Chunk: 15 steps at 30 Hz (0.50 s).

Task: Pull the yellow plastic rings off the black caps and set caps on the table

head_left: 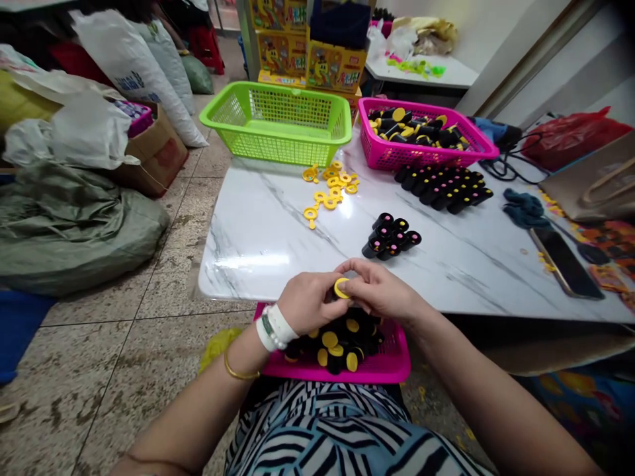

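Note:
Both hands meet over the table's front edge around one small black bottle with a yellow cap point(341, 288). My left hand point(310, 301) is closed around its body, which is mostly hidden by the fingers. The thumb and fingers of my right hand point(374, 287) pinch at the cap. Below them, on my lap, a pink basket point(397, 367) holds many black bottles with yellow caps point(337, 350). Just beyond my hands stands a small group of black bottles point(391, 236) with pink or yellow centres on top. Farther left lie loose yellow ring-shaped pieces point(330, 195).
A green basket point(297, 149) and a pink basket point(397, 158) of capped bottles stand at the table's back. Rows of black bottles point(444, 187) stand before the pink one. On the right lie a phone point(565, 261) and a dark cloth point(523, 208). Sacks point(74, 225) crowd the left floor.

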### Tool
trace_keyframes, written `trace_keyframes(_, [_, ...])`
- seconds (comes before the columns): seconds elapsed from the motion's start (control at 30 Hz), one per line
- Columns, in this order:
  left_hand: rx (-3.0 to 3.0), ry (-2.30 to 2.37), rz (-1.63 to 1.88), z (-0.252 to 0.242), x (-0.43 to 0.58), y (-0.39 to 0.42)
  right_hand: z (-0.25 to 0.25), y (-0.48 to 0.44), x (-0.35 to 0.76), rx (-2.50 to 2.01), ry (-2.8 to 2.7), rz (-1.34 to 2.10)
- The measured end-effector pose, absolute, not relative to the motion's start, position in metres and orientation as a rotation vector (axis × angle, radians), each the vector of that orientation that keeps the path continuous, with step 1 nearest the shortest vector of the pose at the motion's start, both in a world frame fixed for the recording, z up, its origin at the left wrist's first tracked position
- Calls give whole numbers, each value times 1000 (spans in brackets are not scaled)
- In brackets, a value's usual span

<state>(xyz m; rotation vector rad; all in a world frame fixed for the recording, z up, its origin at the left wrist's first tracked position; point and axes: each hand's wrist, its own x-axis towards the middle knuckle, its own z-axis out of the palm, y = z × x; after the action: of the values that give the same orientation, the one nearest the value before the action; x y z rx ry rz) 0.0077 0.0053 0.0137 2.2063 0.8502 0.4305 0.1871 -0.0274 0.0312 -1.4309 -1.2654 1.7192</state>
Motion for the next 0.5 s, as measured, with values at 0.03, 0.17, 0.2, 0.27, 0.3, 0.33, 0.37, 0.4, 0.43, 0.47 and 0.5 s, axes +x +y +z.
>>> trace_keyframes(0.03, [2147,749,365,18,6,11,31,-27,187,-1440,-1256,1734])
trace_keyframes(0.17, [1842,569,171,28,-1,26,31,-27,191,-1427,-1223,1884])
trace_keyframes(0.2, [1780,597,137,28,-1,28,31,-27,191,-1424,-1229,1897])
trace_keyframes(0.27, [1707,660,97,27,1,30,31,-28,190,-1443,-1254,1848])
trace_keyframes(0.3, [1699,680,90,26,2,30,30,-30,189,-1459,-1266,1794])
trace_keyframes(0.33, [1698,699,89,25,3,29,30,-31,187,-1474,-1273,1738])
trace_keyframes(0.37, [1705,724,98,25,4,28,30,-34,185,-1487,-1277,1690])
trace_keyframes(0.4, [1731,752,128,24,4,24,30,-36,183,-1490,-1283,1651])
trace_keyframes(0.43, [1778,771,181,24,4,20,30,-38,181,-1484,-1296,1614])
trace_keyframes(0.47, [1845,779,253,25,3,14,29,-41,179,-1467,-1314,1574])
trace_keyframes(0.5, [1922,776,337,25,1,7,29,-45,177,-1441,-1330,1537])
